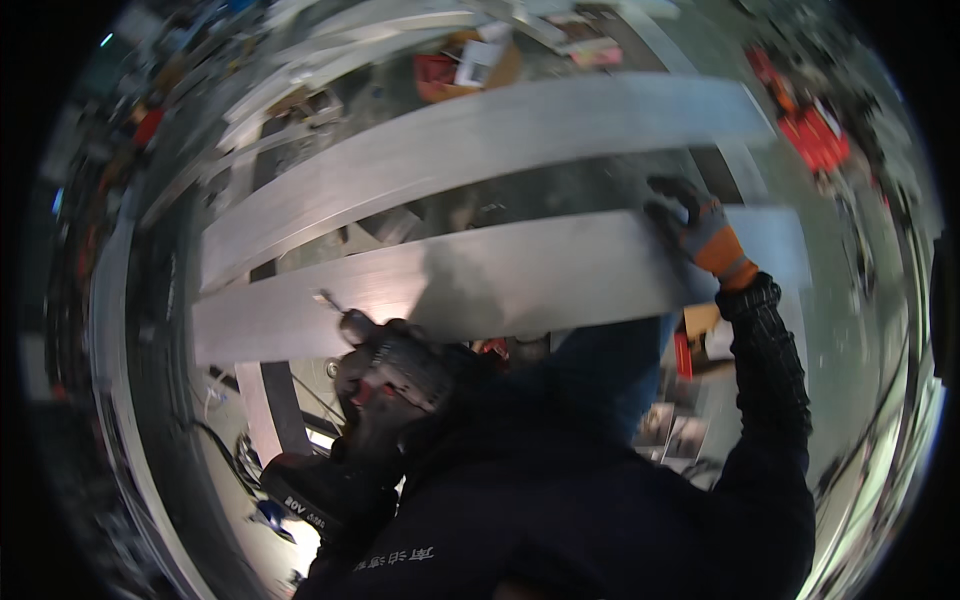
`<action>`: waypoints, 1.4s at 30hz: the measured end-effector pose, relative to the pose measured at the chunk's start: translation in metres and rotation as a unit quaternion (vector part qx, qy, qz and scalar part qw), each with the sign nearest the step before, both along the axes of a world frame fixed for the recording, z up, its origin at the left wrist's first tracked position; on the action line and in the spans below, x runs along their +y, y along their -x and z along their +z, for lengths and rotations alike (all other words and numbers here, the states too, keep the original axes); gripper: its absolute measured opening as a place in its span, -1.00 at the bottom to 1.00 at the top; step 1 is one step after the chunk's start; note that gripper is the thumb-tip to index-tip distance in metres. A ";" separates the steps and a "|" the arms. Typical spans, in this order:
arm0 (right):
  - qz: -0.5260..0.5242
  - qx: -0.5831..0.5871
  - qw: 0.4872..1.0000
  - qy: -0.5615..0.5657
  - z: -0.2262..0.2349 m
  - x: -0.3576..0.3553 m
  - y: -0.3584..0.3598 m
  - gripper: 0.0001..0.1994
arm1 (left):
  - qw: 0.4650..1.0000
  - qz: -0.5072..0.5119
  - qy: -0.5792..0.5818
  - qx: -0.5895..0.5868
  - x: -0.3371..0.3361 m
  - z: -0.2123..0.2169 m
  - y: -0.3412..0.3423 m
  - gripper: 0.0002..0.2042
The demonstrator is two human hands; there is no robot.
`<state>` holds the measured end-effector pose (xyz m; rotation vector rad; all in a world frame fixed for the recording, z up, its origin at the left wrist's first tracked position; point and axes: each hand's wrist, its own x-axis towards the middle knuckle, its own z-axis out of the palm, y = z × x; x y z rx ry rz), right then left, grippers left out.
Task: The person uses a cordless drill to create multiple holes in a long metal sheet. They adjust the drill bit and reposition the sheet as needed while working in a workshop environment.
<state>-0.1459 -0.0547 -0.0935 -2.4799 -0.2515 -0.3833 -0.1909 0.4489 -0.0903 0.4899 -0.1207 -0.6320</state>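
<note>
Our two hands are well apart. Our left hand (pixel 372 440) is closed around the handle of a black cordless power drill (pixel 405 372), though its fingers blend into the dark tool. The drill is at the near edge of a long, flat, grey metal beam (pixel 560 265), left of its middle, its thin bit (pixel 328 301) pointing up and left over the surface; we cannot tell whether the tip touches.

Our right hand (pixel 715 240), in a grey-and-orange glove with dark fingers, is at the beam's right part, thumb and fingers spread; blur hides whether it presses on the metal. Beyond lies a second long grey metal beam (pixel 490 130), with a gap between them. Farther off are an open brown cardboard box (pixel 505 65) and a bright red object (pixel 815 138).
</note>
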 end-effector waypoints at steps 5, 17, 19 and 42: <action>-0.223 -0.148 0.955 -0.128 -0.001 0.008 0.112 -0.79 | 0.998 -0.028 -0.002 0.047 0.017 -0.008 -0.059 -0.44; -0.646 -0.035 0.615 -0.452 -0.183 0.091 0.428 -0.72 | 0.967 -0.217 -0.125 0.052 -0.035 0.039 -0.094 -0.33; -0.636 -0.004 0.618 -0.461 -0.207 0.098 0.430 -0.72 | 0.953 -0.285 -0.093 0.034 -0.056 0.041 -0.082 -0.37; -0.733 0.254 0.596 -0.208 -0.437 0.076 0.585 -0.59 | 0.857 -0.473 -0.181 0.097 -0.079 -0.035 0.084 -0.52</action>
